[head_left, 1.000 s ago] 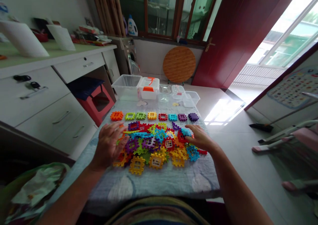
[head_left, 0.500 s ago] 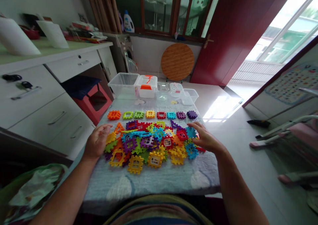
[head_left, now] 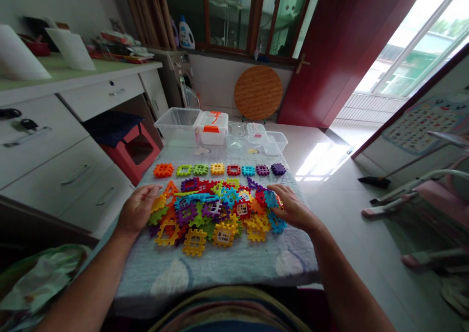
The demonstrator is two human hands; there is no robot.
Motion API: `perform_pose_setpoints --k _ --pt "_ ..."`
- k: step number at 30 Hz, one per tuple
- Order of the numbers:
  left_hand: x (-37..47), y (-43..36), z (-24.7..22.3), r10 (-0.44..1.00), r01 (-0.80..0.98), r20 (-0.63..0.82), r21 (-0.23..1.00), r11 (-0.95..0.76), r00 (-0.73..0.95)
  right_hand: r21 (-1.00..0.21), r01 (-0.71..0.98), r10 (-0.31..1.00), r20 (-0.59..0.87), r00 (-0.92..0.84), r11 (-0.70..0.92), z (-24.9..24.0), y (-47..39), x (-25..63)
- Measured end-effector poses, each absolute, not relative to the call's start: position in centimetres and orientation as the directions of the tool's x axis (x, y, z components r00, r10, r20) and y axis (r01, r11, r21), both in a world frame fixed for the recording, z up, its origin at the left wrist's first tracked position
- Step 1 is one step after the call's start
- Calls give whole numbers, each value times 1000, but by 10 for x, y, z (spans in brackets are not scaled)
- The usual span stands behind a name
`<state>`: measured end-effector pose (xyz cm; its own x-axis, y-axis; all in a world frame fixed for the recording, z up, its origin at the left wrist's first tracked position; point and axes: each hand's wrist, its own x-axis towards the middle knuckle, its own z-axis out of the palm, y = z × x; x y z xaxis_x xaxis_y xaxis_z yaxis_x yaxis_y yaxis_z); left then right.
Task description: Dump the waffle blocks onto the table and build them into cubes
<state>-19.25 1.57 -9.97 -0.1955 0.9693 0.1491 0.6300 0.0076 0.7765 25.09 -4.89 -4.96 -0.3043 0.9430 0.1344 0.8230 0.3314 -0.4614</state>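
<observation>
A heap of interlocking plastic building blocks [head_left: 205, 212] in many colours spreads over the cloth-covered table [head_left: 234, 268]. My left hand [head_left: 136, 210] rests at the heap's left edge, its fingers curled together beside a yellow block [head_left: 159, 203]. Whether anything sits inside those fingers is hidden. On the right side, my right hand [head_left: 295, 209] has thumb and fingers around a tilted blue block [head_left: 271, 199]. Another blue block [head_left: 277, 223] lies just below that hand. Yellow window-shaped blocks [head_left: 194, 242] line the heap's near side.
Behind the heap runs a row of sorted blocks, from orange [head_left: 163, 169] to dark purple [head_left: 278, 169]. Clear plastic bins [head_left: 178, 126] and a lidded box with an orange latch [head_left: 211, 129] stand at the table's far end. A red stool [head_left: 141, 148] is left of the table.
My right hand has shifted left toward the heap, and the blue block has moved with it. My left hand stays at the left edge. The whole view has drifted slightly.
</observation>
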Motion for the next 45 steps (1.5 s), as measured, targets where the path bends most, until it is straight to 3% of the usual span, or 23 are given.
perform_pose_setpoints --k 4,9,13,19,22,27,35,45 --pt "-193 15 -101 970 617 138 787 14 -198 -458 821 939 126 -319 340 -46 -65 252" --pt "-193 17 -104 974 625 144 781 -2 -177 -378 861 932 14 -362 340 -49 -102 257" --pt "-193 17 -103 973 640 157 768 -13 -169 -343 887 948 34 -316 308 -59 -108 250" --pt "-193 17 -102 974 652 142 758 7 -176 -470 824 949 145 -281 316 -58 -102 252" --pt "-193 17 -102 975 657 123 753 29 -183 -535 816 974 161 -159 221 -50 -95 258" --pt "-193 17 -101 977 665 142 747 1 -160 -625 780 998 68 10 35 -52 -75 267" --pt "-195 17 -103 981 679 137 734 -6 -140 -460 885 990 139 -5 69 -69 -66 269" --pt "-199 21 -110 983 696 145 717 -23 -117 -335 936 993 83 -81 105 -61 -61 267"
